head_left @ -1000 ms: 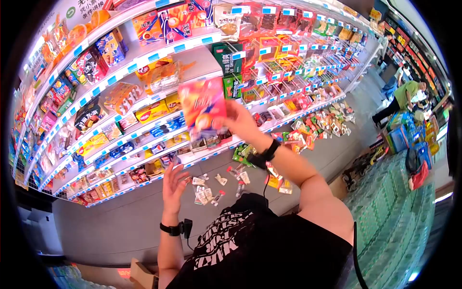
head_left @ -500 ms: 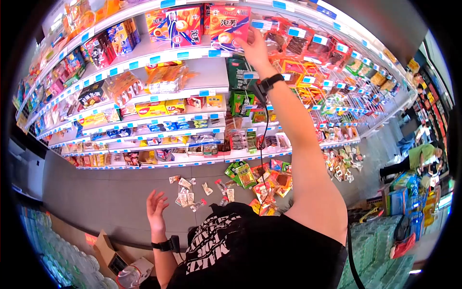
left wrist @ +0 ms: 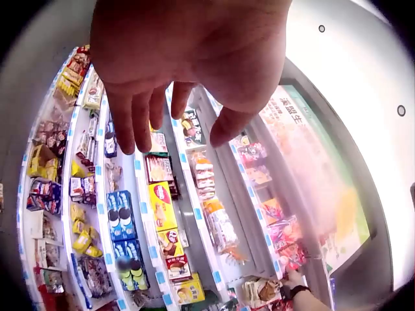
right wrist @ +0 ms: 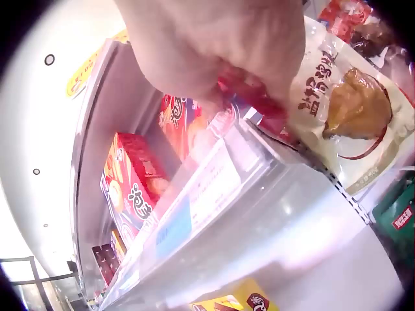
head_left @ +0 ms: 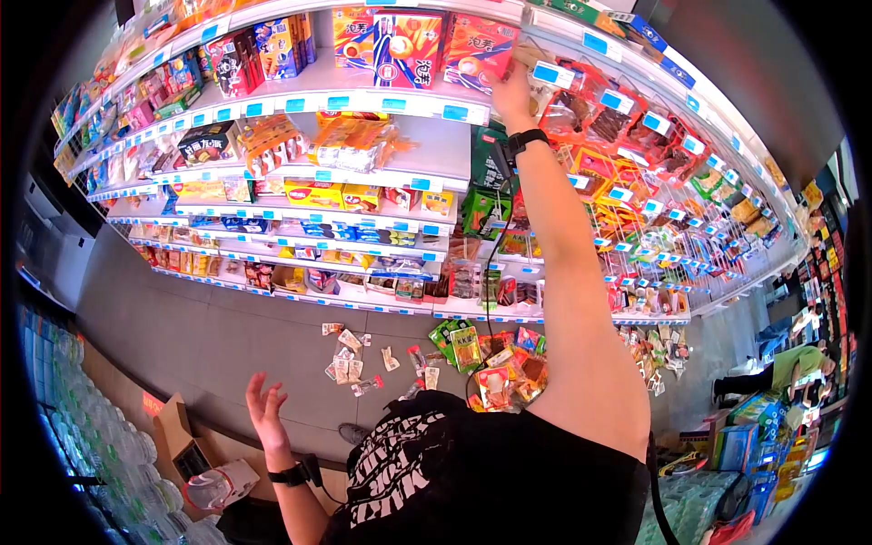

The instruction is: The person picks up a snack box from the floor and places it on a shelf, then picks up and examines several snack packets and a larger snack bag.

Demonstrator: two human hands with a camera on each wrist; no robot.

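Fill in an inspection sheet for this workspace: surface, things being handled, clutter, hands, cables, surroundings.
Surface: white upper shelf, stocked with boxes and bags.
Things handled: red box upright at the shelf's right end, beside a similar box.
Clutter: loose packets on the grey floor.
Hands: right hand grips the red box; left hand open, empty.
Cables: black cable hangs below the right wrist.
Surroundings: open carton; person in green at far right.

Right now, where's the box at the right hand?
In the head view, the box is at the upper shelf's right end, right hand at its edge, another box just left.
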